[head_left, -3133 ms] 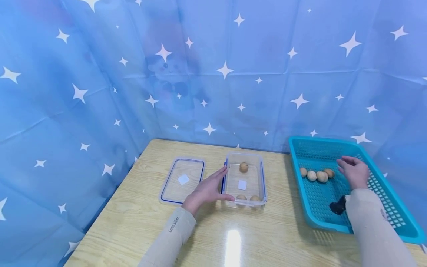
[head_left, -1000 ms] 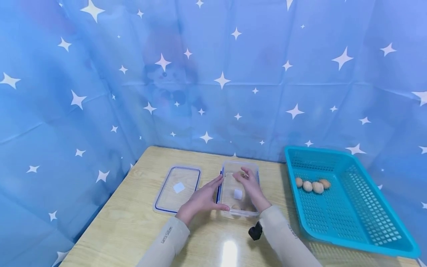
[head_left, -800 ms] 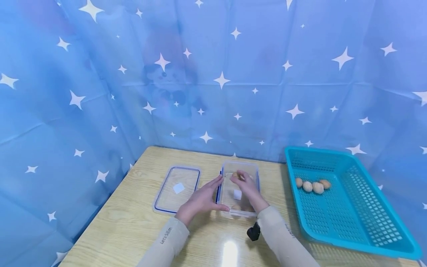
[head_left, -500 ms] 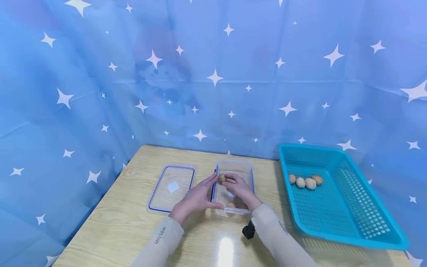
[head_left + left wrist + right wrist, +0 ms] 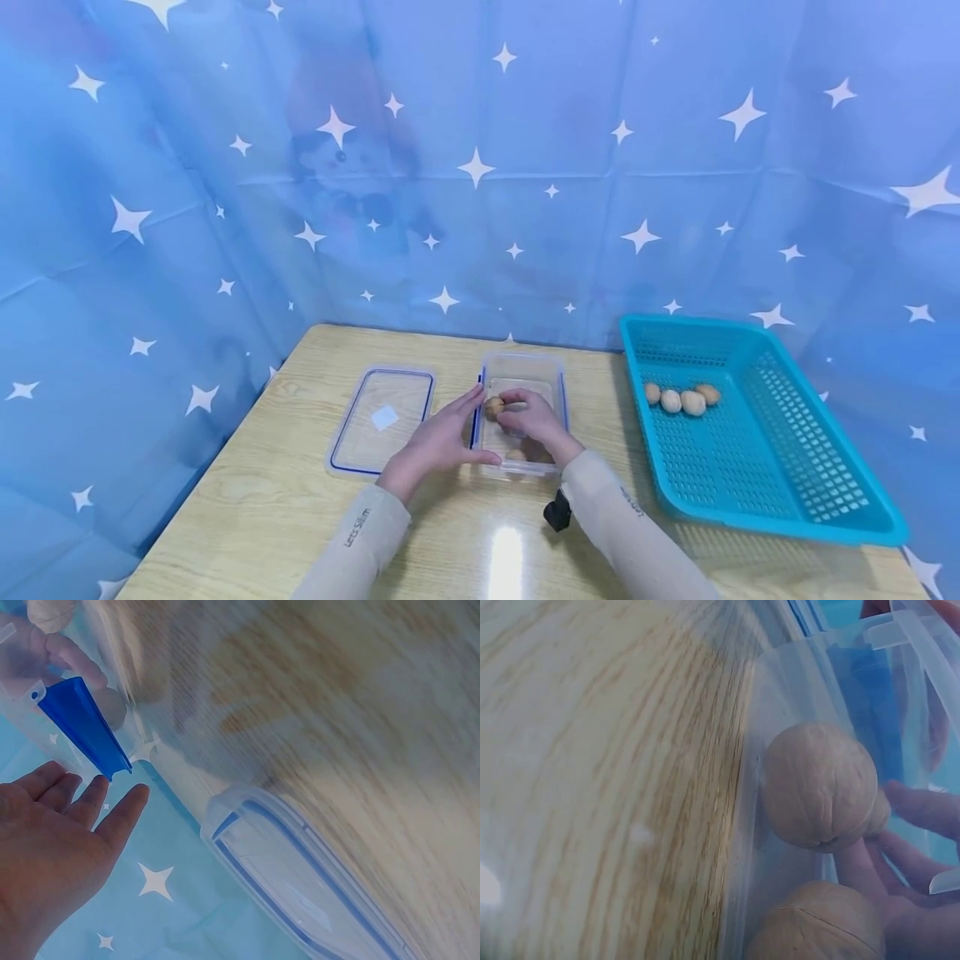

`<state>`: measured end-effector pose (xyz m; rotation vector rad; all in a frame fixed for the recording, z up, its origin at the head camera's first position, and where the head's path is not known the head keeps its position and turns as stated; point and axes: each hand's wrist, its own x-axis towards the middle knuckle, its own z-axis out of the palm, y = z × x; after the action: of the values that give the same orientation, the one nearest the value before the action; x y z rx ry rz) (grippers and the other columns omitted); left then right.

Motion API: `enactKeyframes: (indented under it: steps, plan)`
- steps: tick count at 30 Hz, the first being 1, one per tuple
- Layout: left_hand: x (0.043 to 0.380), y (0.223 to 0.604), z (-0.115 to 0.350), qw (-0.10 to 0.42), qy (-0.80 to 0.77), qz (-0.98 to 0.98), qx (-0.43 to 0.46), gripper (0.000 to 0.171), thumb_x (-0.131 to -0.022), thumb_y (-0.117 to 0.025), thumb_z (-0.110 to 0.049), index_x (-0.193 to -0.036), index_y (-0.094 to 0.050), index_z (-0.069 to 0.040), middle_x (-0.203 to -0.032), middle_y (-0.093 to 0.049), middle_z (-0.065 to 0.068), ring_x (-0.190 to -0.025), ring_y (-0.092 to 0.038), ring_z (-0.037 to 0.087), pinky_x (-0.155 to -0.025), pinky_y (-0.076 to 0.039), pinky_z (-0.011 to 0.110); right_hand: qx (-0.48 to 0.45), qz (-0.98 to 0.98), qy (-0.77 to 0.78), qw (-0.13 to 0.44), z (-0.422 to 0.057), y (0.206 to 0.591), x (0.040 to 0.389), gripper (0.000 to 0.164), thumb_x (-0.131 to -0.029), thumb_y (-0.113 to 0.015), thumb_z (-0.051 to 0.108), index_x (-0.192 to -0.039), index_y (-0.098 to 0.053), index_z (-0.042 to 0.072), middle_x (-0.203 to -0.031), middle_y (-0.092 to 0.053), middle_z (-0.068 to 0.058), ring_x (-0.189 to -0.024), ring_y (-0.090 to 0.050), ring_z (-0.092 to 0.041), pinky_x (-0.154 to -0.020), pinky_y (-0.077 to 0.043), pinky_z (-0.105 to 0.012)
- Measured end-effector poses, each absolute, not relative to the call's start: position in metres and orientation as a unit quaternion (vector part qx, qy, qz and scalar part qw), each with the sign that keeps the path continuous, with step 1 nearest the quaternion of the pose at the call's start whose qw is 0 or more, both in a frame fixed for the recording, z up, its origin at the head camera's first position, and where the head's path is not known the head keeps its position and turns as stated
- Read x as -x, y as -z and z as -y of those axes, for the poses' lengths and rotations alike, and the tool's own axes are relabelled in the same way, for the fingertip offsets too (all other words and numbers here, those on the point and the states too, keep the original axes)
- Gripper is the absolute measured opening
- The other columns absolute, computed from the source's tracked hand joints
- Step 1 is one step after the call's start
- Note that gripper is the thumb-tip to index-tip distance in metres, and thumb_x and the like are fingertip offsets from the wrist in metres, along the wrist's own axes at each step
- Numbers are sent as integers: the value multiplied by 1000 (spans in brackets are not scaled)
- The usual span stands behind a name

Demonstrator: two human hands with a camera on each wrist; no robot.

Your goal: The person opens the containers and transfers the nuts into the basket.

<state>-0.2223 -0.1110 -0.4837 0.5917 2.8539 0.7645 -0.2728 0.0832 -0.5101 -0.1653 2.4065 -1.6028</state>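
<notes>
A clear plastic food container [image 5: 523, 360] with blue side latches stands uncovered on the table. My right hand [image 5: 536, 422] reaches into it and pinches a walnut [image 5: 492, 407] near the left wall, thumb and fingers at its right side. Two more walnuts [image 5: 516, 455] lie along the container's near end, partly behind my right hand; close up in the right wrist view they are a front walnut [image 5: 819, 787] and a lower walnut [image 5: 817, 926]. My left hand [image 5: 437, 443], fingers spread and nearly straight, rests along the container's left side, fingertips at the blue latch [image 5: 84, 727] in the left wrist view.
Left of the container lies its clear lid [image 5: 362, 450] with a blue seal and a white label. A turquoise perforated basket [image 5: 765, 492] stands at the right with several walnuts [image 5: 693, 403] in its far left part. A star-printed blue curtain [image 5: 540, 275] hangs behind the table.
My right hand has come from the basket into the container. There it took the walnut at the far end and moved it left and slightly nearer. My left hand has stayed at the container's side.
</notes>
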Motion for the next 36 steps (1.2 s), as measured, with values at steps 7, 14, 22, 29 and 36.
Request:
enactKeyframes:
  steps: [7,14,22,29,36]
  plan:
    - [220,481,114,58,-253,-945,-197,111,-74,-77,-64,-159,-26,-13,-168,-18,1,-152,-28,29,-121,-35,48,51,-836,532,126,-79,507,272,35,-92,-70,13,-124,-64,0,-121,-67,-22,-109,-65,-31,-89,-60,-38]
    - [220,482,113,57,-254,-945,-197,111,-74,-76,-65,-159,-25,-15,-168,-18,0,-152,-29,28,-120,-36,47,45,-843,523,118,-77,505,269,34,-88,-76,16,-114,-64,-2,-108,-70,-19,-91,-68,-22,-78,-60,-31]
    - [223,482,112,56,-251,-947,-192,112,-73,-77,-66,-160,-24,-18,-168,-18,-1,-152,-29,27,-120,-36,46,62,-831,538,126,-77,503,268,32,-88,-75,12,-113,-63,-2,-109,-68,-19,-83,-68,-19,-74,-62,-33]
    - [226,484,111,59,-245,-947,-198,114,-72,-76,-68,-160,-23,-19,-168,-18,1,-152,-29,28,-121,-36,48,85,-822,552,109,-86,487,271,36,-88,-75,13,-117,-62,-4,-115,-67,-22,-95,-69,-26,-82,-63,-35]
    - [225,482,110,63,-254,-946,-191,113,-72,-76,-67,-159,-25,-16,-168,-18,1,-152,-28,29,-121,-34,49,109,-810,569,91,-104,443,280,42,-94,-69,12,-129,-56,-7,-126,-61,-28,-110,-67,-33,-96,-59,-43]
